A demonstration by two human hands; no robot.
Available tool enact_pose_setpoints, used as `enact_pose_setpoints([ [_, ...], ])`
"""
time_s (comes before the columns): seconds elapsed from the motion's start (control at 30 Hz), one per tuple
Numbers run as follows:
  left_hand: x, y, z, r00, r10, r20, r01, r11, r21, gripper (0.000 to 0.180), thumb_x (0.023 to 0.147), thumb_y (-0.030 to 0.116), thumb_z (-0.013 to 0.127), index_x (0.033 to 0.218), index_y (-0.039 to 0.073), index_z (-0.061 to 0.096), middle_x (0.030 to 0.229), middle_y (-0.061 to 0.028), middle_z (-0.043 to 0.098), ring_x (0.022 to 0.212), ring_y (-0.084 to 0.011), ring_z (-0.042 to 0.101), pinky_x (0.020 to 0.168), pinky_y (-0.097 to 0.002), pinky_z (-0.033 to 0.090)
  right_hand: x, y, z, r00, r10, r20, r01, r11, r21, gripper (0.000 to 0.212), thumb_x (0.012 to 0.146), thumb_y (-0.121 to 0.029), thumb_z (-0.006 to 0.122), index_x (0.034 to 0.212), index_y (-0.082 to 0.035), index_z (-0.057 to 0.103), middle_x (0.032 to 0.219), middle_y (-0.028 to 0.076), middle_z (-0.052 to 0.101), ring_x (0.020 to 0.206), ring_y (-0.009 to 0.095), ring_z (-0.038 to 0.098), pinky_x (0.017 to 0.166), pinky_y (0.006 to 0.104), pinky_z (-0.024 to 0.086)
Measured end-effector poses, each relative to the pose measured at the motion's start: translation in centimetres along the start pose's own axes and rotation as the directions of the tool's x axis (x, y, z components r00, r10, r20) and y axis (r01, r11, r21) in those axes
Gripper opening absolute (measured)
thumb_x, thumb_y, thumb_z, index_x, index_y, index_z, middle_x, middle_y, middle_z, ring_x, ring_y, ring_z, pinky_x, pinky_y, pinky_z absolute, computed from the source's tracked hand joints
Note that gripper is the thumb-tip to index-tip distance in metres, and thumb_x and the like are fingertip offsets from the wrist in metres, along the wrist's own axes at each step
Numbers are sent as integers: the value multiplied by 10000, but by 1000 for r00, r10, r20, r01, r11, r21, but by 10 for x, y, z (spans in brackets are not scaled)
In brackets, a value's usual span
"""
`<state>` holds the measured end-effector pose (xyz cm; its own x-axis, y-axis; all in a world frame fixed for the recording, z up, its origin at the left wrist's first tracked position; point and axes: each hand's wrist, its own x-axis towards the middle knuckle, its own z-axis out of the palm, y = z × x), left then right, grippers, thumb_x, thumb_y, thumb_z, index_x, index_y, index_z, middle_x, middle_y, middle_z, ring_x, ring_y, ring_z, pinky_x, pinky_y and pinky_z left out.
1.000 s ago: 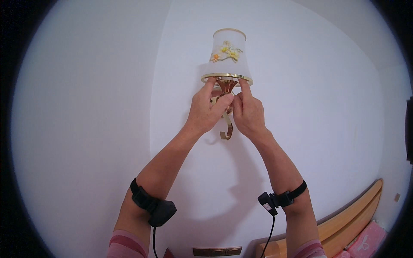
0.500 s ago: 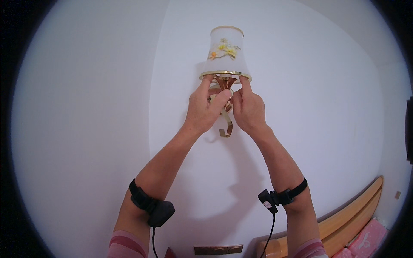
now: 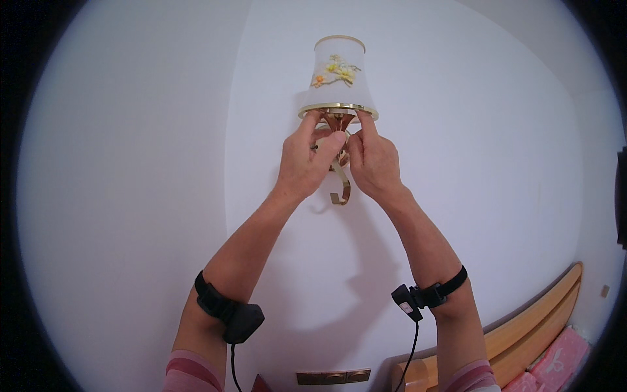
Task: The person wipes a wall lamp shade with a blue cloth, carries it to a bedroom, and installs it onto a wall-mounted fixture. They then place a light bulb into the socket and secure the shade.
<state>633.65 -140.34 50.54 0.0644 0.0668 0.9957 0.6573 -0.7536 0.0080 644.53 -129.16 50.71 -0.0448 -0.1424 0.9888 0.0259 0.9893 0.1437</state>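
A wall lamp with a white lampshade (image 3: 337,72) is fixed to the wall in front of me. The shade stands upright, with yellow and orange flowers on its front and a gold rim at its lower edge. Below it is a copper-coloured cup (image 3: 337,121) on a curved gold arm (image 3: 343,189). My left hand (image 3: 304,160) is closed at the lamp, its index finger up under the rim and its thumb at the cup. On the other side my right hand (image 3: 377,160) has its index finger inside the rim and the rest curled. Those inner fingertips are hidden.
A wooden headboard (image 3: 522,333) with pink bedding (image 3: 562,356) stands at the lower right. Low on the wall sits a gold switch panel (image 3: 334,377). Each forearm wears a black strapped device (image 3: 243,321) with a hanging cable. A wall corner runs down at my left.
The lamp and both hands appear slightly higher and further left in the picture. My grip on the lamp looks nearly the same.
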Motion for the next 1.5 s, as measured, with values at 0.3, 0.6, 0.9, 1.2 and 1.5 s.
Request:
enact_pose_setpoints([
  [0.3,6,-2,-2,1000,23,14,-24,995,92,554,951,247,659,1391,-44,493,1196,-159,690,1109,-255,686,813,-352,575,3,-3,0,1000,8,6,-8,1000,18,412,998,-96,492,1397,-16,431,735,141,666,682,360,670,639,464,502],
  [0.6,5,3,-2,999,-16,38,14,998,54,533,941,231,661,1368,-43,498,1205,-167,683,1131,-285,686,869,-387,566,2,-10,-5,1000,-6,16,6,1000,0,376,998,-93,497,1359,7,467,770,163,688,715,365,698,650,456,526],
  [0.9,2,1,-1,1000,22,7,-23,995,93,516,947,244,659,1345,-49,511,1186,-173,701,1073,-272,713,854,-371,570,1,-5,-3,1000,-22,16,23,999,-38,418,991,-93,505,1393,-1,435,790,154,691,723,375,693,653,476,517],
  [1.2,0,-3,1,997,67,-23,-64,990,124,571,946,220,654,1416,-49,473,1157,-173,711,1040,-263,723,812,-361,583,1,-3,0,1000,-25,15,25,1000,1,462,968,-106,532,1400,4,413,793,180,687,690,399,678,598,510,509],
  [1.5,-4,4,-1,999,-31,-17,33,996,89,560,957,231,649,1408,-50,473,1155,-175,701,1014,-255,725,790,-354,577,-2,-2,0,1000,-10,18,10,1000,-13,493,975,-114,529,1428,23,390,791,174,693,684,398,679,596,506,510],
])
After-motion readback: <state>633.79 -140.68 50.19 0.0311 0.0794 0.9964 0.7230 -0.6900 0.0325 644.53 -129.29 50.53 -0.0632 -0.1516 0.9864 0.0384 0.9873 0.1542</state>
